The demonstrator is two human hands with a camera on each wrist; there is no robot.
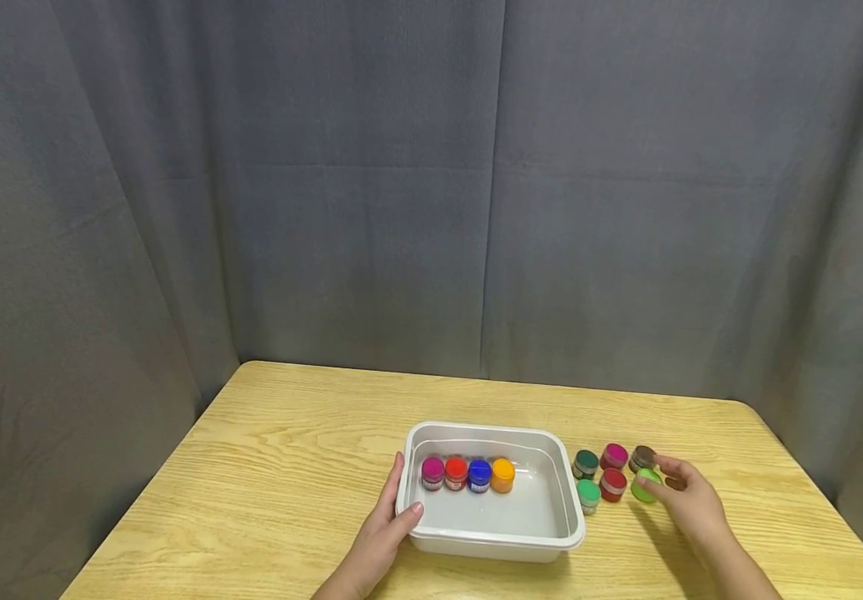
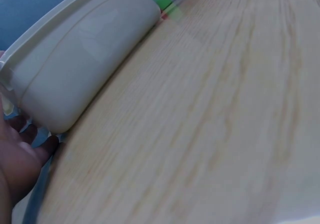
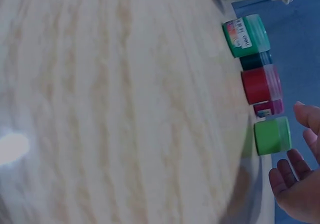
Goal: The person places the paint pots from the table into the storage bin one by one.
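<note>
A white plastic tub [image 1: 494, 545] stands on the table. My left hand [image 1: 380, 542] grips its left end, thumb over the rim and the other fingers along the outer wall. Inside, a purple paint jar [image 1: 434, 473], a red one [image 1: 456, 473], a blue one [image 1: 479, 476] and an orange one [image 1: 503, 475] form a row. To the tub's right my right hand [image 1: 694, 502] hovers beside a light green paint jar [image 1: 645, 486], thumb and fingers apart. In the right wrist view, a gap shows between those fingers and the light green jar [image 3: 272, 136].
Around the light green jar stand more paint jars: dark green [image 1: 585, 464], mint green [image 1: 588, 496], magenta [image 1: 614, 456], red [image 1: 613, 484] and brown [image 1: 642, 458]. Another brown lid [image 1: 674, 483] is partly behind my right hand. Grey curtains [image 1: 363, 208] border the wooden table [image 1: 273, 467].
</note>
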